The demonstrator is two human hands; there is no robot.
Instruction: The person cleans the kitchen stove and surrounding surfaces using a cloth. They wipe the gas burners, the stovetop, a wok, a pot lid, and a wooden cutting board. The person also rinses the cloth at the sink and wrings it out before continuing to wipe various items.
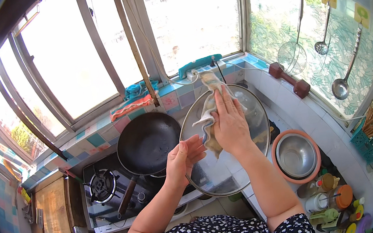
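A large round glass lid (219, 178) with a metal rim is held up in front of me, tilted, over the counter right of the stove. My left hand (184, 159) is at its left rim, thumb on the near side and fingers behind the glass. A crumpled cream dishcloth (207, 120) with a bluish edge lies against the lid. My right hand (232, 127) presses it there, fingers stretched upward along the cloth; part of the cloth is hidden under the palm.
A black wok (148, 141) sits on the gas stove, left of an uncovered burner (103, 184). Nested metal and pink basins (296, 154) stand on the right, above several bottles and jars (329, 201). A dumbbell (289, 80) rests on the ledge. Wooden boards (51, 206) stand far left.
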